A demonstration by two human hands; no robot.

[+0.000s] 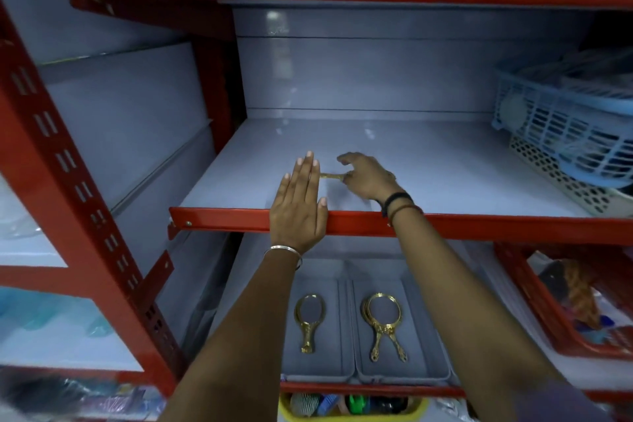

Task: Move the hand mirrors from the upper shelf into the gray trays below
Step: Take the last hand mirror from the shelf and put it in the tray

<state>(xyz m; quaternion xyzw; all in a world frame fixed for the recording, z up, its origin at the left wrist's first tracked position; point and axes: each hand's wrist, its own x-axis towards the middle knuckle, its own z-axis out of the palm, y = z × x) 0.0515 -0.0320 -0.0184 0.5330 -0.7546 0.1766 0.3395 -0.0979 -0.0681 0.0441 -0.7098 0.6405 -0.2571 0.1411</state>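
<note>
On the upper shelf a gold hand mirror lies mostly hidden; only its handle shows between my hands. My right hand pinches that handle with its fingertips. My left hand lies flat, fingers together, over the mirror's head and the shelf's red front lip. Below stand two gray trays side by side. The left tray holds one gold hand mirror. The right tray holds two gold mirrors stacked, their handles spread apart.
A blue lattice basket sits on a white perforated basket at the shelf's right end. A red basket of goods stands lower right. A yellow bin of small items is under the trays. Red slotted uprights frame the left.
</note>
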